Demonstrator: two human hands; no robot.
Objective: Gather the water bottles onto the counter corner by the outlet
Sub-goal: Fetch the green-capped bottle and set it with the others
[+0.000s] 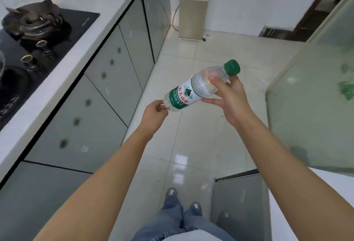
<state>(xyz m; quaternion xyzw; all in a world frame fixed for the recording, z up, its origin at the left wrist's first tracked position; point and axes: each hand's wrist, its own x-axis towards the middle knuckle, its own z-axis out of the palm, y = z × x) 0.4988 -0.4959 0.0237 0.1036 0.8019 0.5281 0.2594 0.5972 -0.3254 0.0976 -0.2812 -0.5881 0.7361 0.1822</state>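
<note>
A clear water bottle (193,89) with a green cap and a green-and-white label is held tilted in mid-air over the tiled floor, cap up and to the right. My right hand (229,98) grips its upper part just below the neck. My left hand (155,113) touches the bottle's base with its fingertips. No outlet and no other bottle is in view.
A white counter (80,41) with a black gas hob (36,35) runs along the left, grey cabinet doors beneath it. A glass panel (314,97) stands on the right, with a white surface (306,198) at lower right. Open tiled floor lies ahead between them.
</note>
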